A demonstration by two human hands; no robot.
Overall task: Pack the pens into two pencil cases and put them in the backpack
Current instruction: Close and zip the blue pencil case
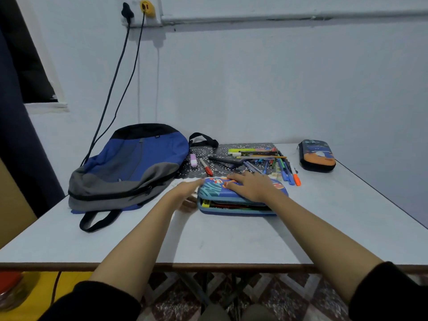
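Our R grip (pixel 251 186) lies flat, fingers straight, on blue pencil case (pixel 214 191) lid; L grip (pixel 185 196) at its left end, blurred, can't tell hold.

place: plain home room | evidence: wall socket (pixel 146 6), white table (pixel 231 239), patterned floor tiles (pixel 289 297)

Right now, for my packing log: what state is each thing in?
Blue pencil case: unzipped, lid ajar, pens inside.
Dark pencil case: closed, far right.
Backpack: lying flat, zip looks shut.
Loose pens: unpacked, on the mat.
Right hand: flat on the blue pencil case.
Left hand: at that case's left end, blurred.
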